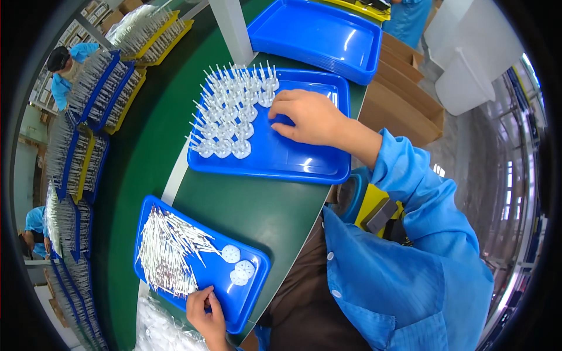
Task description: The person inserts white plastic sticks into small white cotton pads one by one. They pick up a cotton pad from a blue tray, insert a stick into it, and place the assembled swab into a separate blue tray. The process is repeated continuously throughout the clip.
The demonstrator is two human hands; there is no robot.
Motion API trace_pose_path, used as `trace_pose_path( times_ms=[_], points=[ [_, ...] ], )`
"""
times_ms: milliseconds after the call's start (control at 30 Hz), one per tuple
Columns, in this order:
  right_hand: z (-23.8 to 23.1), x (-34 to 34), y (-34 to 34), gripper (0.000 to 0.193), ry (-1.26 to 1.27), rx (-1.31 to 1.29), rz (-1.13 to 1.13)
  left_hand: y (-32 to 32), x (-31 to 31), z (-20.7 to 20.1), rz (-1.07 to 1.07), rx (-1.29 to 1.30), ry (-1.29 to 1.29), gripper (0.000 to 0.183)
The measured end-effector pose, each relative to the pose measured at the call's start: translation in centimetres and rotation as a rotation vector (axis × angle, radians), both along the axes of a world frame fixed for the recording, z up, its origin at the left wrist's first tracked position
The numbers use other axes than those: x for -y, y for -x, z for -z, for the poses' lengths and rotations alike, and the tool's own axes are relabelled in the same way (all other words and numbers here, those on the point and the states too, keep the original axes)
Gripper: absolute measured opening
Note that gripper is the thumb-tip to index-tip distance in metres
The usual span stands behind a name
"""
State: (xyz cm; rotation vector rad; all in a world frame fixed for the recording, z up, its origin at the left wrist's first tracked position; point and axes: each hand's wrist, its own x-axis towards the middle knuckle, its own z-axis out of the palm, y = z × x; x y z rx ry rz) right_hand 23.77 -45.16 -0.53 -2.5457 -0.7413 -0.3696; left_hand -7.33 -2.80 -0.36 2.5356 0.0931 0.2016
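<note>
My right hand (307, 119) hovers over a blue tray (293, 161), its fingers curled, thumb and forefinger apart, nothing visible between them. Just left of it, white discs with upright thin rods (228, 117) stand in close rows on the tray's left side. My left hand (206, 313) is at the near edge of a smaller blue tray (234, 310), fingertips pinched together; what they hold, if anything, cannot be made out. Beside those fingertips lies a heap of thin white sticks (167, 251), some with dark ends. A few loose white discs with holes (241, 273) lie at that tray's right.
Stacked blue trays (316, 35) stand at the far end of the green table (252, 202), beside a pale post (230, 29). A clear bag of white parts (164, 327) sits lower left. Cardboard boxes (398, 96) are on the right. Filled trays (73, 158) and co-workers (64, 73) are far left.
</note>
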Motion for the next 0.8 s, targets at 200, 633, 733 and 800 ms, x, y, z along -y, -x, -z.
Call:
trace_pose_path(
  times_ms=[200,633,733,800],
  points=[
    [-2.2,-1.5,1.6,0.015,0.085,0.134,0.057,-0.9,1.0,-2.5,0.062,-0.037,0.004,0.022],
    [-2.6,-17.4,12.1,0.021,0.161,0.166,-0.677,-4.2,3.0,-0.8,0.380,0.189,-0.302,0.044],
    [-3.2,-17.8,12.4,0.022,0.239,0.175,-0.668,-2.0,0.8,-1.2,0.298,0.135,-0.280,0.045],
    [-4.1,-18.0,12.5,0.023,0.273,0.135,-0.684,-1.4,-0.1,-1.3,0.254,0.130,-0.290,0.046]
  ],
)
